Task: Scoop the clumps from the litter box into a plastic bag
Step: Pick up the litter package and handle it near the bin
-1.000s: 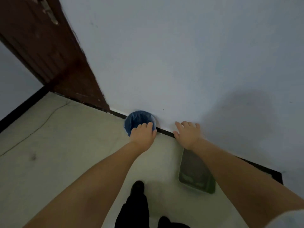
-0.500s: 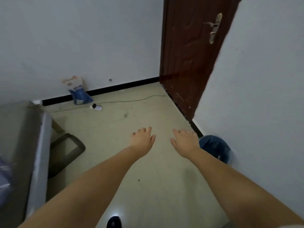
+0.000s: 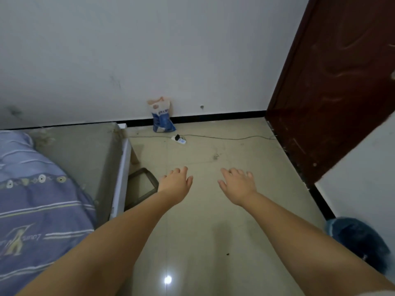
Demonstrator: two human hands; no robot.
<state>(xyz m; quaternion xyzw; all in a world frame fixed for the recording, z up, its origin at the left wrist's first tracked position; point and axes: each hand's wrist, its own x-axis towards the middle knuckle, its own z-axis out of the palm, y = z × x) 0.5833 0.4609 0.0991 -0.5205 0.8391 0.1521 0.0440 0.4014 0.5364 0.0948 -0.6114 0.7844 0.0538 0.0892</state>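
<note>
The likeliest slip from here is beginning without tools: both hands are bare, no scoop shows anywhere, and the only plastic bag (image 3: 361, 242) in sight lines a bin well to the right of the bed (image 3: 64, 178), so clumps could end up on the floor. The left hand (image 3: 176, 181) and right hand (image 3: 237, 185) hang over the floor with fingers loosely spread, holding nothing. The litter box (image 3: 142, 184), a dark-rimmed tray, pokes out from under the bed's edge, just left of the left hand.

glossy tiled floor (image 3: 213, 242), dark wooden door (image 3: 342, 92)
</note>
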